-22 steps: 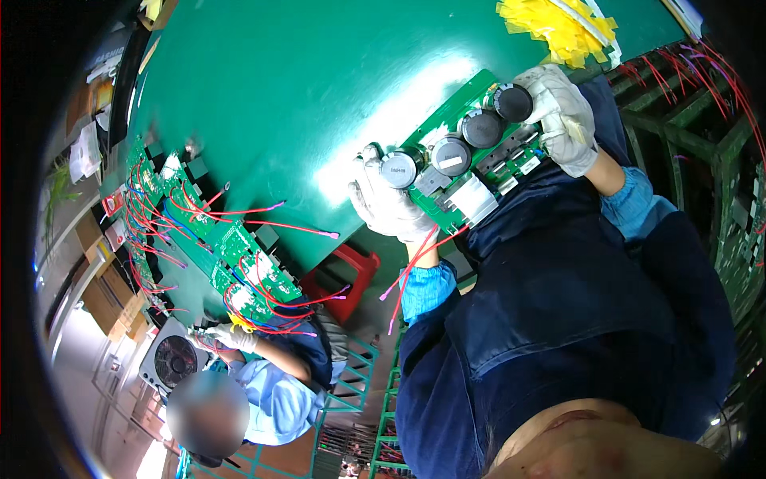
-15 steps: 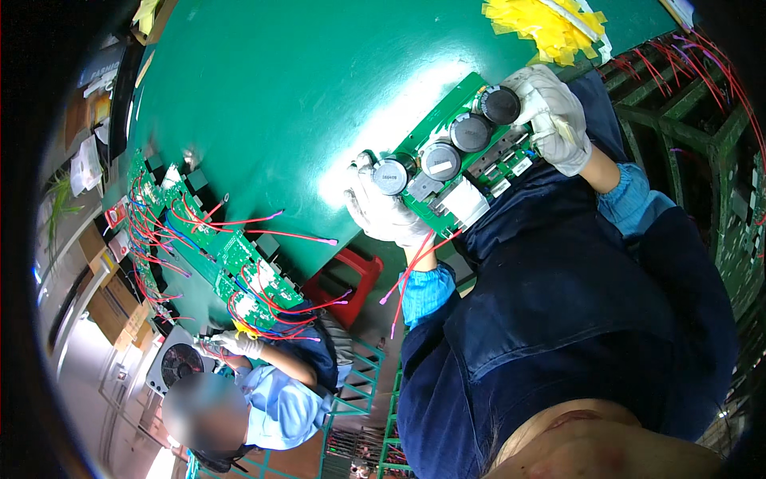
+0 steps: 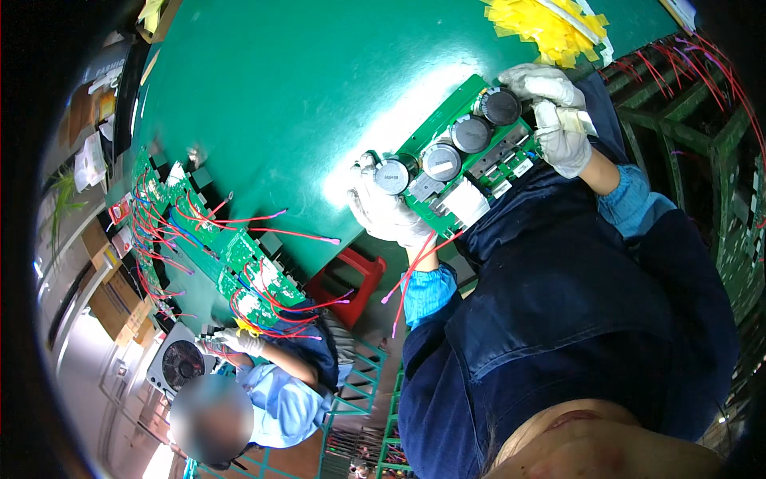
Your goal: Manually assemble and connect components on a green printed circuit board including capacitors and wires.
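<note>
A green circuit board [image 3: 431, 120] with several round black capacitors, a white block and red wires is held tilted above the green table, close to my body. My left hand [image 3: 381, 203], in a white glove, is closed round the board's left end. At its right end, my gloved right hand [image 3: 562, 128] has its fingers bent against the edge beside the last capacitor. A small pale strip [image 3: 576, 121] shows on or between the right fingers; which of these I cannot tell. Part of the right fingers' grip is hidden behind the board.
Yellow tape pieces [image 3: 546, 28] lie heaped at the table's [image 3: 263, 104] far right. Several circuit boards with red wires [image 3: 255, 275] line its left side. A co-worker [image 3: 279, 399] sits at the lower left near a fan [image 3: 182, 363]. A red stool [image 3: 351, 287] stands below the table edge.
The right fingers have loosened and shifted apart slightly at the board's end, and the pale strip shows more plainly. The board and left hand have hardly moved.
</note>
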Tool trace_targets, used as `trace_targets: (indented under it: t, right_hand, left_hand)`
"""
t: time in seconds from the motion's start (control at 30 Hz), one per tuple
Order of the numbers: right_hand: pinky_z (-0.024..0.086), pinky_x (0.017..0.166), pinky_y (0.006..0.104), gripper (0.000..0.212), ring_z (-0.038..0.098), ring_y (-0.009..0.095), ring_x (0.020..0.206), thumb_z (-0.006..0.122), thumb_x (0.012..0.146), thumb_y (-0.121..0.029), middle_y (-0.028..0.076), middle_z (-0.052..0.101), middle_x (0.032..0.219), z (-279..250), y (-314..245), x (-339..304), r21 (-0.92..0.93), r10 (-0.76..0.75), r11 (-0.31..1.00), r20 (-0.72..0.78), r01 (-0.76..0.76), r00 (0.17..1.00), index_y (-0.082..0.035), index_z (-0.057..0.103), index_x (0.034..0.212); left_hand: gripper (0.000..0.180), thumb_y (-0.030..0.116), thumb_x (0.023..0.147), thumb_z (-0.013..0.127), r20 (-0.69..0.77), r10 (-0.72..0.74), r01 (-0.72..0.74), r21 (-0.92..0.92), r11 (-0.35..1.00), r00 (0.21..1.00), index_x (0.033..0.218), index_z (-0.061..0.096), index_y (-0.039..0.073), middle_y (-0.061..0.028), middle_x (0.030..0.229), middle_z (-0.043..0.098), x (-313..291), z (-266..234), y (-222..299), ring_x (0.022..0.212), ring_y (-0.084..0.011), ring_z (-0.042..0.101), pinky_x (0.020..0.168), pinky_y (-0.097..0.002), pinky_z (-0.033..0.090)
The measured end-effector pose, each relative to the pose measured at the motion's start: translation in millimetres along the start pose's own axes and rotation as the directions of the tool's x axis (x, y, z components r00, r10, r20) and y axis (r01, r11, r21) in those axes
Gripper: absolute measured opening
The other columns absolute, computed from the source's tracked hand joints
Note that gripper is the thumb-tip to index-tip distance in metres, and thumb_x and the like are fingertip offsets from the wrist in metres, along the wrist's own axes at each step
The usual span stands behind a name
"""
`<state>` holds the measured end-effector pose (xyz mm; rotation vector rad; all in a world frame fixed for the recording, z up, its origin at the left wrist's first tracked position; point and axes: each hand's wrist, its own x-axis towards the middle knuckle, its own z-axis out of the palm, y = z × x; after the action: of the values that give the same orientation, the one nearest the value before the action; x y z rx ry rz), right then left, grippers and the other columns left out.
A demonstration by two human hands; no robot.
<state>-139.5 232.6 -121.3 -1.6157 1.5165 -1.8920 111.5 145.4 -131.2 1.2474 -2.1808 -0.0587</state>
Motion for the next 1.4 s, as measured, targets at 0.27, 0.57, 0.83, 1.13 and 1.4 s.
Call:
trace_targets:
  t: [0.27,0.57,0.83,1.13,1.4]
  right_hand:
    - [0.050,0.093,0.0333,0.032,0.063,0.024,0.107,0.040,0.098,-0.009,0.017,0.062,0.118,-1.5,-7.5,4.2,-0.015,0.115,0.993,0.060,-0.115,0.991,0.001,0.054,0.125]
    - [0.053,0.083,0.0283,0.033,0.066,0.017,0.096,0.039,0.099,-0.010,0.012,0.065,0.113,0.0,-21.3,15.6,-0.023,0.387,0.922,0.041,-0.387,0.921,0.002,0.053,0.126]
    - [0.051,0.084,0.0275,0.034,0.064,0.017,0.096,0.040,0.098,-0.010,0.013,0.065,0.113,5.7,-21.8,15.9,0.010,0.379,0.925,0.035,-0.380,0.925,0.003,0.053,0.127]
    - [0.044,0.096,0.0324,0.029,0.061,0.021,0.106,0.044,0.096,-0.003,0.013,0.064,0.116,2.4,-19.1,4.3,-0.242,0.216,0.947,-0.005,-0.211,0.976,0.002,0.059,0.120]
    - [0.045,0.097,0.0358,0.029,0.061,0.024,0.108,0.045,0.096,-0.005,0.014,0.065,0.116,-3.9,-8.5,-8.8,-0.241,0.200,0.950,-0.011,-0.197,0.980,0.001,0.059,0.120]
  left_hand:
    - [0.042,0.034,0.100,0.037,0.027,-0.009,0.010,-0.010,1.000,1.000,0.116,0.063,0.005,-0.0102,0.117,0.067,4.0,-0.9,1.7,0.115,-0.0290,0.060,0.103,-0.0468,0.037]
    - [0.038,0.014,0.093,0.059,0.026,0.134,-0.137,0.120,0.983,0.991,0.129,0.050,0.024,-0.0036,0.126,0.062,1.7,1.3,-8.3,0.117,-0.0232,0.061,0.101,-0.0475,0.045]
    - [0.034,0.013,0.089,0.055,0.048,0.111,-0.115,0.108,0.987,0.993,0.123,0.057,0.012,-0.0086,0.120,0.065,8.2,-3.4,-3.0,0.114,-0.0284,0.061,0.098,-0.0498,0.043]
    - [0.032,0.008,0.096,0.048,-0.043,-0.013,0.013,-0.001,1.000,0.999,0.127,0.053,0.007,-0.0069,0.123,0.065,10.9,-4.8,5.6,0.112,-0.0251,0.062,0.098,-0.0444,0.045]
    - [0.029,0.006,0.083,0.066,-0.047,-0.123,0.119,-0.080,0.990,0.991,0.111,0.067,0.002,-0.0117,0.106,0.070,20.4,-9.7,20.3,0.095,-0.0303,0.065,0.088,-0.0393,0.048]
